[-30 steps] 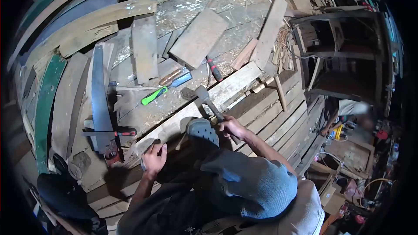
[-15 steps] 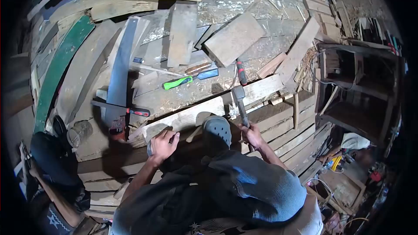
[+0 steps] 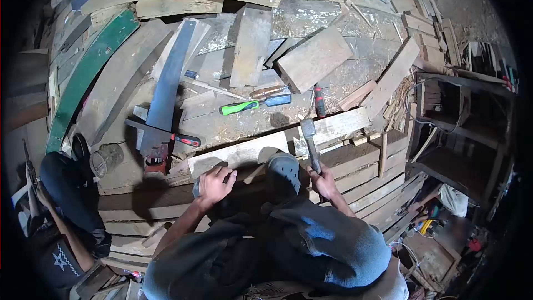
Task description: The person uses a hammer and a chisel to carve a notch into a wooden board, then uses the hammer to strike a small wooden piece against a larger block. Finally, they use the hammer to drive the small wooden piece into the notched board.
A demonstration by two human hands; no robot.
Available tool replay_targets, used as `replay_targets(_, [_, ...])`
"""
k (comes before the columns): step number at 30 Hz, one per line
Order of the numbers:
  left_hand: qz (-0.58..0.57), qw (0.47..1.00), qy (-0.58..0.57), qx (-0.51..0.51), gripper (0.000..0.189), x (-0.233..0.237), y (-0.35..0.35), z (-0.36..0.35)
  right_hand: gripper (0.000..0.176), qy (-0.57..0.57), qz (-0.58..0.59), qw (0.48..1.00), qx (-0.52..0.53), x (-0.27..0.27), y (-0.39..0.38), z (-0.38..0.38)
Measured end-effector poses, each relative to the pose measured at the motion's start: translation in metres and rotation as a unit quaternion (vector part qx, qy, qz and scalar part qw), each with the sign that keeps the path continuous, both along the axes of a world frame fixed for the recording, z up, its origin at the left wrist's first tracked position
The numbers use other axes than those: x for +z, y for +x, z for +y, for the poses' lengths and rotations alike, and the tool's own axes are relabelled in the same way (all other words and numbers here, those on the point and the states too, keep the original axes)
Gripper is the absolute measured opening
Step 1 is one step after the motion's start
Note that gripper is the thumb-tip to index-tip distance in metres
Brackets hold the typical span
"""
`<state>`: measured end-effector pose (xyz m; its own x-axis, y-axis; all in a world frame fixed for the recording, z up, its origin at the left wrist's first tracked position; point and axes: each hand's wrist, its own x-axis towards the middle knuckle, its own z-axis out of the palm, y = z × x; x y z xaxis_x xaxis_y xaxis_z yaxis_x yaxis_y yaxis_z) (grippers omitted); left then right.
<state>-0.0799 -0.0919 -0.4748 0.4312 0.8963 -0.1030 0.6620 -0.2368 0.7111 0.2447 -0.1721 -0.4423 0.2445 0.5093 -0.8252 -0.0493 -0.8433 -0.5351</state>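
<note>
My right hand (image 3: 324, 182) is closed round the handle of a hammer (image 3: 309, 139), whose head is raised above a pale wooden board (image 3: 239, 153). My left hand (image 3: 216, 185) is by the board's near edge with its fingers curled in. Whatever may be inside those fingers is hidden. Between my hands, a grey clog (image 3: 283, 173) on my foot is set against the board. Beyond the board lie a green-handled chisel (image 3: 239, 108) and a tool with a red and black handle (image 3: 319, 101).
A handsaw (image 3: 171, 78) lies at left, with another red-and-black-handled tool (image 3: 186, 140) across it. A wooden block (image 3: 315, 58), a green plank (image 3: 91, 72) and several other boards cover the platform. Another person (image 3: 66, 205) sits at far left. Dark shelving (image 3: 461, 150) stands at right.
My view has shifted a little, so the boards and tools appear further right. My left fingers look slightly looser. The hammer stays in my right hand, held nearly the same way.
</note>
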Motion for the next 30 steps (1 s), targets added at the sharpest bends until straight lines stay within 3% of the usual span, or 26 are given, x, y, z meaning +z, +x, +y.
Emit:
replay_targets(3, [0.013, 1.0, -0.009, 0.008, 0.017, -0.004, 0.001, -0.003, 0.01, -0.025, 0.065, 0.997, -0.016, -0.007, 0.007, 0.0])
replay_targets(7, [0.031, 0.998, -0.062, -0.01, 0.022, -0.008, -0.002, -0.003, 0.011, -0.004, 0.035, 0.999, -0.017, 0.004, 0.001, 0.0])
replay_targets(9, [0.167, 0.976, -0.134, -0.036, 0.054, -0.005, 0.006, 0.004, 0.011, 0.001, 0.022, 1.0, -0.019, -0.003, -0.002, -0.01])
replay_targets(10, [0.164, 0.977, -0.135, -0.032, 0.054, -0.004, 0.009, 0.009, 0.01, 0.007, 0.008, 1.0, -0.022, -0.003, -0.001, -0.011])
replay_targets(11, [0.202, 0.968, -0.137, -0.055, 0.072, -0.005, 0.013, 0.016, 0.018, -0.022, 0.005, 1.0, -0.005, -0.002, 0.003, -0.01])
replay_targets(13, [0.251, 0.952, -0.137, -0.112, 0.108, -0.014, 0.017, 0.033, 0.018, -0.05, 0.029, 0.998, 0.02, -0.004, 0.011, -0.005])
replay_targets(14, [0.248, 0.953, -0.136, -0.107, 0.108, -0.018, 0.019, 0.038, 0.018, -0.054, 0.035, 0.998, 0.028, -0.003, 0.013, -0.003])
replay_targets(17, [0.384, 0.873, -0.183, -0.239, 0.134, -0.036, 0.021, 0.047, 0.016, -0.056, 0.064, 0.996, -0.007, 0.018, 0.009, -0.005])
replay_targets(20, [0.367, 0.873, -0.173, -0.271, 0.138, -0.053, 0.019, 0.042, 0.016, -0.027, 0.064, 0.997, -0.015, 0.013, 0.005, -0.01])
replay_targets(24, [0.367, 0.869, -0.212, -0.256, 0.144, -0.068, 0.023, 0.042, 0.017, -0.04, 0.019, 0.996, 0.071, -0.003, 0.016, -0.005])
replay_targets(30, [0.342, 0.874, -0.218, -0.266, 0.135, -0.037, 0.023, 0.054, 0.012, -0.035, 0.063, 0.997, 0.014, -0.001, 0.008, 0.002])
